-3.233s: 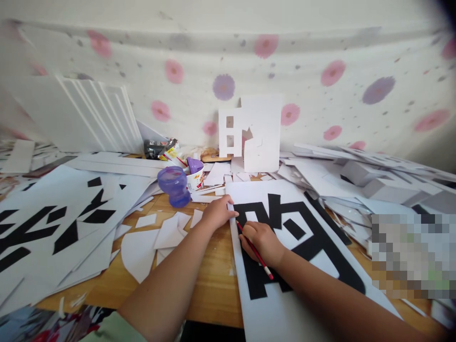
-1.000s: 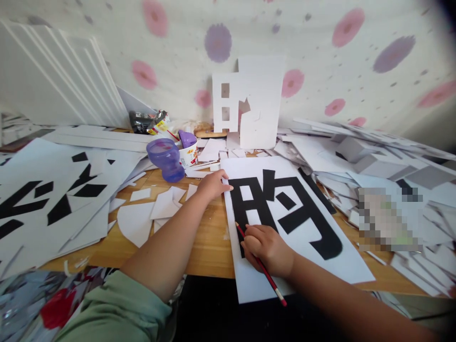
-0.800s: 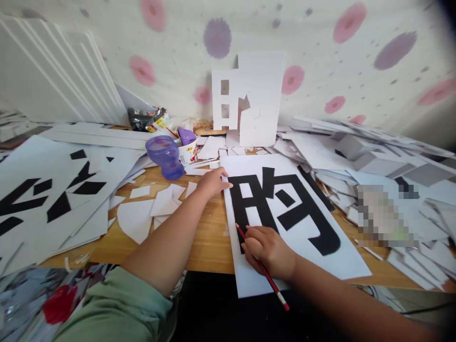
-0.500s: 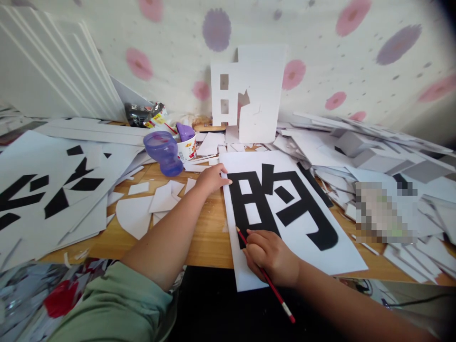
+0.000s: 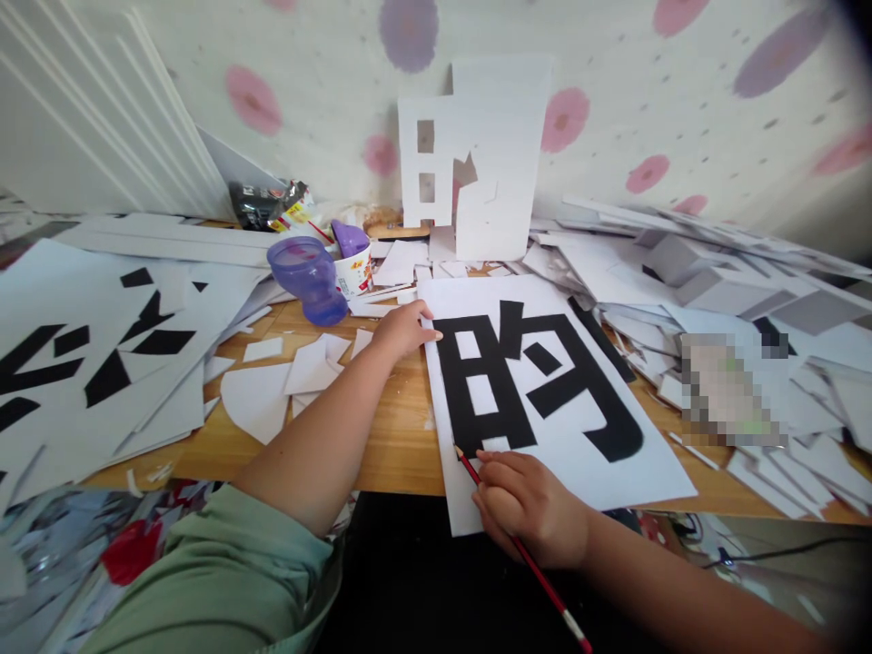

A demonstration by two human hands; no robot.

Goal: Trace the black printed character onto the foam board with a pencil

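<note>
A white sheet [image 5: 613,477] printed with a large black character lies on the wooden table [image 5: 401,454], its near end hanging over the front edge. My left hand [image 5: 403,331] presses down on the sheet's upper left edge, fingers closed together. My right hand [image 5: 528,504] is closed around a red pencil [image 5: 538,572]. The pencil tip touches the sheet at the bottom left corner of the black character.
A tipped purple plastic cup [image 5: 306,277] and a small paper cup [image 5: 354,268] stand behind my left hand. White paper scraps [image 5: 310,368] litter the table. Sheets with black shapes [image 5: 82,354] lie at left, a paper pile [image 5: 715,282] at right, cut white boards [image 5: 477,159] against the flowered wall.
My right hand has slid the pencil down the left side of the black character toward me, reaching its bottom corner. My left hand has stayed on the sheet's edge.
</note>
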